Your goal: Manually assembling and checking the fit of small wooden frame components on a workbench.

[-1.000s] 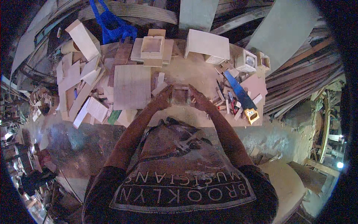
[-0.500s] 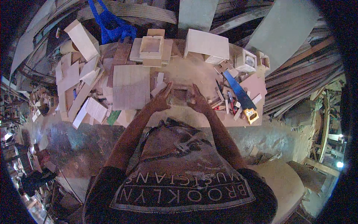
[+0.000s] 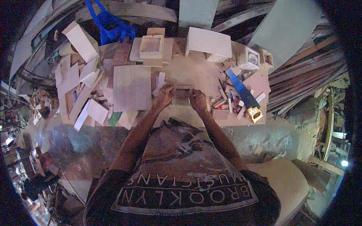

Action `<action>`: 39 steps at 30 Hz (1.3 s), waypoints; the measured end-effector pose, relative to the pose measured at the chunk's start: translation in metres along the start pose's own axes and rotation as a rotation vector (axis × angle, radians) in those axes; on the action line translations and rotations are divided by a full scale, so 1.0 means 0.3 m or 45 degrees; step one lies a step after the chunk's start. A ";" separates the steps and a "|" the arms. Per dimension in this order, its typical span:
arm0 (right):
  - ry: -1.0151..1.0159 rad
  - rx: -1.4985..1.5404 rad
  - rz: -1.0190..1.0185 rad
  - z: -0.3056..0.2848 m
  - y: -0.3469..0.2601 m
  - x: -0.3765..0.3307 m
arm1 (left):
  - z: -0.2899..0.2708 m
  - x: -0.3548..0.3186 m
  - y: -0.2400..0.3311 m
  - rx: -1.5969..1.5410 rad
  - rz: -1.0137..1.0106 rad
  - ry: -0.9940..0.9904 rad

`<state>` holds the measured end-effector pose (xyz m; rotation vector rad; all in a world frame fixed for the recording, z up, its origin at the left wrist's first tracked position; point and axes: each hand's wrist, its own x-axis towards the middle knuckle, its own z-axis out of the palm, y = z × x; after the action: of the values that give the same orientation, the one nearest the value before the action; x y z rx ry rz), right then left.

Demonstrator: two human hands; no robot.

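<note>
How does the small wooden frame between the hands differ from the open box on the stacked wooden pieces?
Place: the small wooden frame is nearer the person; the open box sits farther back and left, on stacked wooden pieces.
Size: the frame looks smaller than the box.
Contact: left hand and right hand flank the frame; neither touches the box.
Both look four-sided.

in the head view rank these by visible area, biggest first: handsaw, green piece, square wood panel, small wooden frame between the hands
1. Square wood panel
2. Handsaw
3. Small wooden frame, partly hidden
4. Green piece
</note>
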<state>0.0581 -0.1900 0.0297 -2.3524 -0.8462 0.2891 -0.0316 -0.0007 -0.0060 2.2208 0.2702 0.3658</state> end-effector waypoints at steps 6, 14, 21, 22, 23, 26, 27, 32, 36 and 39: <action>0.214 0.011 -0.086 -0.005 -0.013 -0.012 | -0.005 -0.003 0.026 0.011 0.034 0.027; 0.102 -0.073 -0.079 0.008 0.001 0.012 | 0.018 -0.005 -0.022 -0.016 0.179 0.179; 0.147 0.006 0.041 0.023 0.000 0.011 | 0.045 -0.009 -0.087 -0.264 -0.040 0.074; 0.111 -0.071 0.023 0.029 0.007 0.017 | 0.046 -0.007 -0.094 -0.530 -0.151 0.015; 0.076 -0.151 0.017 0.038 0.022 0.013 | 0.049 -0.005 -0.082 -0.534 -0.150 0.005; 0.146 -0.071 0.015 0.041 0.031 0.006 | 0.034 0.005 -0.056 0.026 0.081 0.039; 0.150 -0.070 0.010 0.043 0.030 0.006 | 0.027 0.009 -0.068 0.048 0.160 0.036; 0.070 0.035 0.061 0.017 0.015 0.015 | 0.021 0.024 -0.069 -0.024 0.193 0.037; 0.096 -0.004 -0.042 -0.036 -0.008 0.021 | -0.001 0.022 -0.045 -0.075 0.026 -0.065; -0.115 -0.242 0.016 -0.059 -0.017 0.045 | -0.019 0.029 -0.024 -0.152 -0.057 -0.109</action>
<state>0.0728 -0.1868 0.0467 -2.5375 -0.9381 0.3352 -0.0261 0.0106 -0.0070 2.1035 0.2451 0.2550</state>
